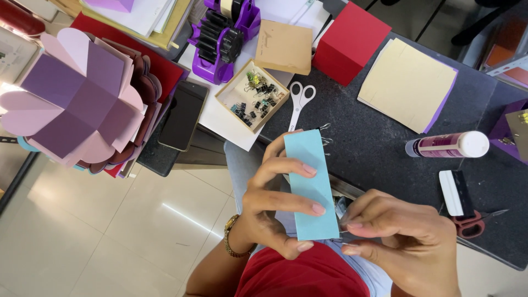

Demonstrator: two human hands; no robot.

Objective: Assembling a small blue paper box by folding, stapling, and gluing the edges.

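Head view: hands on blue paper strip

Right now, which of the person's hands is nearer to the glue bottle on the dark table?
The right hand. It sits at the light blue folded paper's lower right edge, below the glue bottle. The left hand grips the paper from the far side, farther off.

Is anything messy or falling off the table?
Nothing is spilled or broken. One thing looks a bit risky: the flat black phone lies tilted across the edge of the white sheet and the dark tabletop. The left hand holds a folded light blue paper strip; the right hand pinches its lower edge.
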